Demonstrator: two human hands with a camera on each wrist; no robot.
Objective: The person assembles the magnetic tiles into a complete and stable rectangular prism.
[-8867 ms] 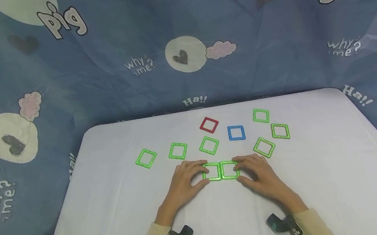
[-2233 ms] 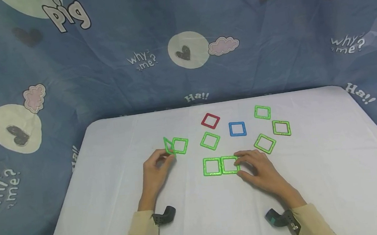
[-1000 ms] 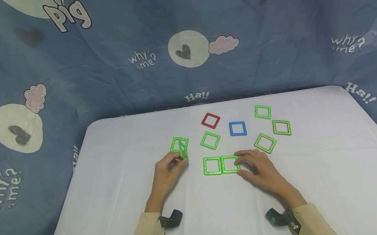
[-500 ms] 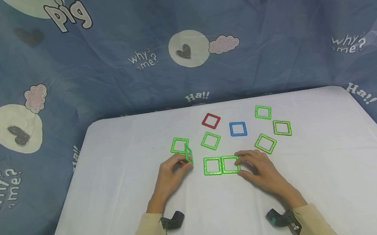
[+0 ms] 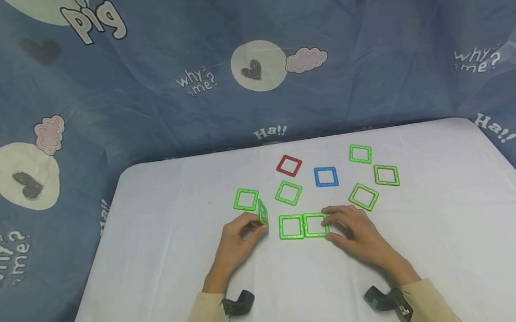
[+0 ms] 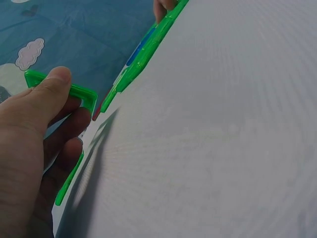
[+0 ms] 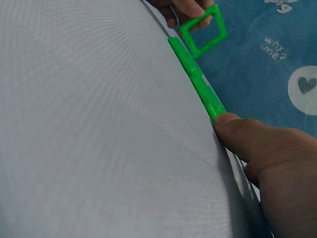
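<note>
My left hand (image 5: 239,240) pinches a green square magnetic tile (image 6: 84,92) between thumb and fingers. That tile stands on edge, raised off the table in both wrist views, just left of a joined pair. The pair, a left green tile (image 5: 282,228) and a right green tile (image 5: 314,214), lies flat, edge against edge. My right hand (image 5: 357,232) grips the outer edge of the right tile, thumb at its near corner and fingers at its far corner. In the right wrist view, the right thumb (image 7: 237,131) presses on the tile's end.
On the white table (image 5: 161,229) behind the hands lie a red tile (image 5: 285,173), a blue tile (image 5: 325,168) and several loose green tiles, among them one near the left hand (image 5: 248,190). A blue printed cloth (image 5: 164,118) hangs behind the table.
My left hand has picked up the leftmost green tile and carried it right, past another green tile, towards the joined pair. My right hand keeps its grip on the pair.
</note>
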